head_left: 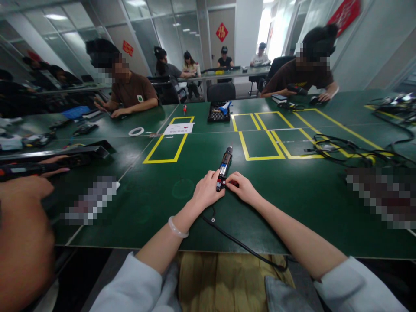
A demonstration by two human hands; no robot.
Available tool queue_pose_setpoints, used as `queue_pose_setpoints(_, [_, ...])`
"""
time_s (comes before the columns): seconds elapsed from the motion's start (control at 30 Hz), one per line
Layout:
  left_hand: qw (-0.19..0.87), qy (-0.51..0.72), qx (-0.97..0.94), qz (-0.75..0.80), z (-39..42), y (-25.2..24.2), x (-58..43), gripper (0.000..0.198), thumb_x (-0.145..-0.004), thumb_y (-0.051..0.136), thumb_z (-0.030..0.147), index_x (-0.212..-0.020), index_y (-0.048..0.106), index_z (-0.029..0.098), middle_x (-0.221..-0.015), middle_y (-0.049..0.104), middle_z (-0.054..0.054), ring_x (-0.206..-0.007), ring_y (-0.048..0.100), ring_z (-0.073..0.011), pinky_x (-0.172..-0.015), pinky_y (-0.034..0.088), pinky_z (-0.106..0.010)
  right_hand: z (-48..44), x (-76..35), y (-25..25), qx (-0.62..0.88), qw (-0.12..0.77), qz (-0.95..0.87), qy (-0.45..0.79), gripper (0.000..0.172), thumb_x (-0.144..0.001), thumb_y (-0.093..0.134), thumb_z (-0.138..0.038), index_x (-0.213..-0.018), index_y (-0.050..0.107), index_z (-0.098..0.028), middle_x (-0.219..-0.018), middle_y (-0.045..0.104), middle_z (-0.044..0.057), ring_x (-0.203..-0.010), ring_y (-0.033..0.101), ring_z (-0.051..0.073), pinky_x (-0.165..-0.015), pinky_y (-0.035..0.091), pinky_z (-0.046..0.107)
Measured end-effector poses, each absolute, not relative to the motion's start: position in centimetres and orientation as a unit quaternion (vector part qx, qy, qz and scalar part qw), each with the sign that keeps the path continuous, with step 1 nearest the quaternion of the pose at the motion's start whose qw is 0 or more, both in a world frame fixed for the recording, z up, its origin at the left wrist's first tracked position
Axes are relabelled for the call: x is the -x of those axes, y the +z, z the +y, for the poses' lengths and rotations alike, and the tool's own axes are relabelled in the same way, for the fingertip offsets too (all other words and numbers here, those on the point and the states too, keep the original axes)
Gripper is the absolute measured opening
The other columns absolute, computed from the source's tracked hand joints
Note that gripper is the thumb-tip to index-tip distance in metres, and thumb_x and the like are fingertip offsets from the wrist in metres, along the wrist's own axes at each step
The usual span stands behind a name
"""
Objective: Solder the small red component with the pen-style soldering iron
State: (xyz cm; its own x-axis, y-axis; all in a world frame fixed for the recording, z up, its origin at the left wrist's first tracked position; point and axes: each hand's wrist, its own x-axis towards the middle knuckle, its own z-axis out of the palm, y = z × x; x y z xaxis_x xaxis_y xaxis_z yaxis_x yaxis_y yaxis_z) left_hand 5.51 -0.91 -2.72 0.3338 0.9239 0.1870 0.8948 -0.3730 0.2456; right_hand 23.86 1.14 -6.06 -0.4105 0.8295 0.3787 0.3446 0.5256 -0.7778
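Note:
A slim tool like an electric screwdriver (225, 162) lies on the green table, its narrow tip pointing away from me. Its body is dark with a silver and blue section, and red parts show near the rear end. My left hand (207, 189) is closed around the rear part from the left. From the right, my right hand (242, 187) pinches at a small red part beside that end; the fingers hide most of it. A black cable (240, 246) with a small ring terminal (213, 220) runs from under my left wrist to the table's front edge.
Yellow tape outlines (264, 158) mark the green table (162, 190). Further back are a black tray (218, 113) holding a blue-and-white item, a paper sheet (179, 128) and a tape roll (136, 131). Cables (338, 149) lie right. A co-worker's arm (26, 208) reaches in left; others sit opposite.

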Motion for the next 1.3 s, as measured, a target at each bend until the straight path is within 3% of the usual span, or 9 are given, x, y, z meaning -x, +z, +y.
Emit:
queue_pose_setpoints(0.37, [-0.004,0.143,-0.807,0.572,-1.4,-2.6,-6.3,0.062,-0.084,0.05,0.054,-0.134,0.039,0.019,-0.118,0.051,-0.013,-0.099,0.055,-0.0271,-0.078,0.043,-0.035,0.9,-23.9,-5.7,0.386,0.405,-0.765,0.318,0.011,-0.086,0.055,-0.02,-0.09,0.066,-0.02,-0.086,0.06,0.004,-0.073,0.056,0.015,-0.07,0.045,0.028])
queue_pose_setpoints(0.73, [-0.076,0.118,-0.794,0.591,-0.9,-2.7,-6.9,0.059,-0.088,0.047,0.047,-0.139,0.037,0.018,-0.112,0.052,-0.012,-0.1,0.051,-0.0259,-0.085,0.039,-0.037,0.8,-23.8,-6.0,0.384,0.425,-0.756,0.317,0.017,-0.085,0.053,-0.014,-0.099,0.061,-0.018,-0.088,0.056,0.002,-0.069,0.053,0.012,-0.068,0.045,0.026])
queue_pose_setpoints(1.1, [-0.121,0.064,-0.759,0.637,1.8,-2.3,1.5,0.06,-0.09,0.04,0.05,-0.139,0.04,0.016,-0.116,0.054,-0.016,-0.1,0.052,-0.0293,-0.088,0.038,-0.04,0.8,-24.2,-5.6,0.387,0.375,-0.78,0.319,0.012,-0.084,0.055,-0.014,-0.091,0.064,-0.018,-0.082,0.056,0.001,-0.071,0.053,0.012,-0.066,0.042,0.025])
queue_pose_setpoints(1.3, [-0.183,0.019,-0.688,0.702,4.2,-2.4,9.7,0.061,-0.089,0.036,0.053,-0.135,0.046,0.014,-0.117,0.057,-0.018,-0.107,0.052,-0.0335,-0.106,0.018,-0.051,0.7,-24.2,-5.5,0.388,0.36,-0.789,0.313,0.012,-0.085,0.055,-0.014,-0.09,0.066,-0.018,-0.083,0.06,0.002,-0.072,0.054,0.013,-0.068,0.043,0.025])
